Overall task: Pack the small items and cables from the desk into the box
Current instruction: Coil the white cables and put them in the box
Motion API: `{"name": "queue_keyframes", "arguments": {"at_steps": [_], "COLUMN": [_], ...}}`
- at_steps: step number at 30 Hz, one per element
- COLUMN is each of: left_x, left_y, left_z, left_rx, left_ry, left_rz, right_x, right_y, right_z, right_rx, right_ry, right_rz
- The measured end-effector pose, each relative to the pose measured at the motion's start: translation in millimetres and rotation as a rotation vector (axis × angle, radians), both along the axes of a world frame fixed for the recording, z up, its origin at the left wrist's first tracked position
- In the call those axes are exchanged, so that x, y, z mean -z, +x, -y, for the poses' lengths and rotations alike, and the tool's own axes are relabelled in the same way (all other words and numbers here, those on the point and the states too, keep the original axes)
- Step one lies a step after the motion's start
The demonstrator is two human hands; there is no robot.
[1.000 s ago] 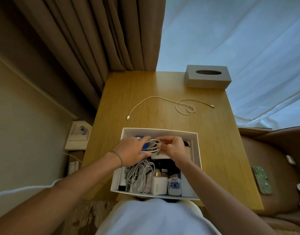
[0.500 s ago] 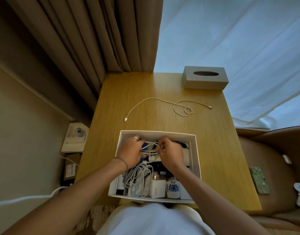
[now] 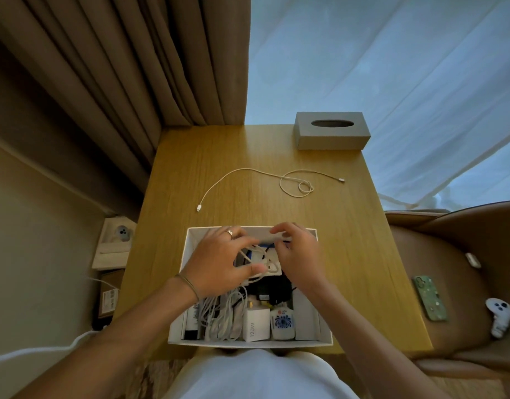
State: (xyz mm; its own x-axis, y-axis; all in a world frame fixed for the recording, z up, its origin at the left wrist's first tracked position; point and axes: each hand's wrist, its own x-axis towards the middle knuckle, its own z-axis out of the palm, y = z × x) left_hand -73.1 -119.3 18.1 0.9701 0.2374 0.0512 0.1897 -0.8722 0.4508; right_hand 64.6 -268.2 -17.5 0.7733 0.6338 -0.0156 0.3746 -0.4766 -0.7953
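wooden desk (image 3: 190, 156) by curtain | left hand (image 3: 219, 269) pinches coiled white cable (image 3: 262, 266) over white box (image 3: 324, 326); right hand (image 3: 298, 256) fingers spread beside it | loose cable (image 3: 276, 175) beyond hands | tissue box (image 3: 331, 131) farther

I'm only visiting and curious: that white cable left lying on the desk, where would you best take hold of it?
Probably at the small coil near the cable's right end, pinched from above. The strands cross and bunch there, so one grip gathers several loops, and it lies flat on the open desk with free room around it. Both hands are over the box.
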Motion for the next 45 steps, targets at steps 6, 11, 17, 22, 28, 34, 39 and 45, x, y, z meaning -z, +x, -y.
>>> {"name": "queue_keyframes", "arguments": {"at_steps": [6,11,17,22,28,34,39,45], "left_x": [-29.0,-33.9,-23.4,0.1,43.1,86.7,113.1,129.3], "left_y": [40.0,86.4,152.0,207.7,268.0,316.2,335.8,342.8], "left_z": [6.0,3.3,3.8,3.9,0.1,-2.2,-6.7,-9.5], "left_rx": [-0.014,-0.055,-0.113,-0.129,-0.113,-0.086,-0.092,-0.059], "left_ry": [-0.128,-0.186,-0.186,-0.128,-0.011,0.25,0.28,0.404], "left_rz": [0.135,0.082,-0.01,-0.202,-0.404,-0.526,-0.511,-0.446], "right_x": [-17.6,-35.9,-31.8,-8.7,24.8,55.2,62.5,65.2], "right_y": [31.1,67.9,119.4,156.8,193.9,214.8,221.3,220.5], "right_z": [1.4,4.0,9.1,10.4,11.8,18.4,22.5,25.2], "right_rx": [0.063,0.144,0.222,0.25,0.277,0.257,0.23,0.254], "right_ry": [0.109,0.117,0.068,0.038,-0.019,-0.011,0.003,0.091], "right_rz": [-0.003,-0.005,-0.087,-0.162,-0.27,-0.356,-0.376,-0.441]}}
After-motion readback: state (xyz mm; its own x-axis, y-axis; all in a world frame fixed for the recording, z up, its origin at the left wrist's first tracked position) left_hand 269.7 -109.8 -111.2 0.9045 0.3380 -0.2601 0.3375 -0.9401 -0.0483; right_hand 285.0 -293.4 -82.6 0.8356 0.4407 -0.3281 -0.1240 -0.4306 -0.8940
